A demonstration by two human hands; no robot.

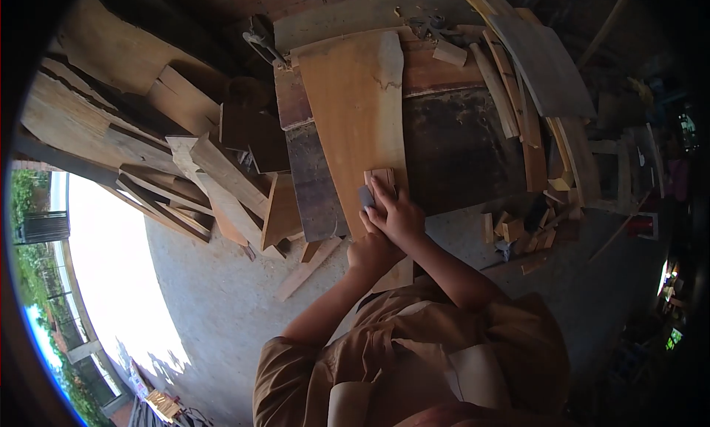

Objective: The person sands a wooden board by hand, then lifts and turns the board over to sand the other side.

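A long tan wooden board (351,109) with a pale edge lies lengthwise on the dark workbench (458,157), its near end reaching toward my body. On the board's near part, my right hand (399,216) is closed over a small reddish-brown wooden block (380,178), with fingers stretched along its top. A grey piece like folded sandpaper (366,197) shows at the block's left side. Just below and left, my left hand (372,251) is curled against the right hand; its fingers are partly hidden, and what they grip cannot be made out.
Large planks (81,116) lean in a pile at left. More boards (543,64) are stacked at the bench's right, with wood offcuts (518,234) on the floor below. A small wood block (450,53) and shavings lie at the bench's far side. Sunlight falls on the concrete floor (214,294).
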